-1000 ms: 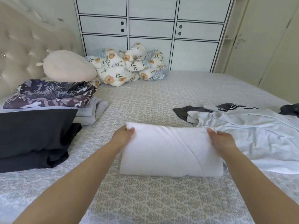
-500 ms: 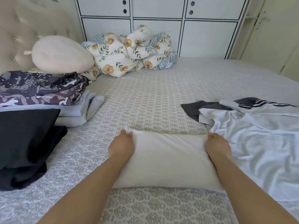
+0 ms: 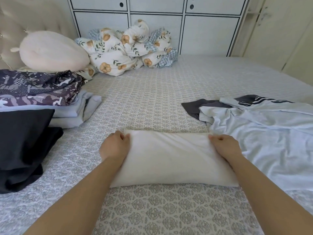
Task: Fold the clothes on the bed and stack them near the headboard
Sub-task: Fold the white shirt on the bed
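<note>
A folded white garment [image 3: 171, 158] lies flat on the patterned bed sheet [image 3: 152, 102] in front of me. My left hand [image 3: 115, 146] grips its far left corner with curled fingers. My right hand [image 3: 225, 146] grips its far right corner the same way. To the left, by the tufted headboard [image 3: 25, 22], stand folded stacks: a black garment [image 3: 23, 136], a pale blue one [image 3: 74, 114] and a dark patterned one [image 3: 37, 89] on top of it. Unfolded clothes lie at the right: a light blue shirt [image 3: 264, 133] over a dark grey piece [image 3: 199, 106].
A cream plush pillow [image 3: 52, 51] and a bunched floral quilt [image 3: 128, 51] sit at the far side of the bed. White cabinets [image 3: 152, 22] stand behind the bed. Bare sheet stretches between the stacks and the loose clothes.
Both hands went from resting on the white garment's far corners to gripping them with curled fingers. The camera has tilted down and moved closer.
</note>
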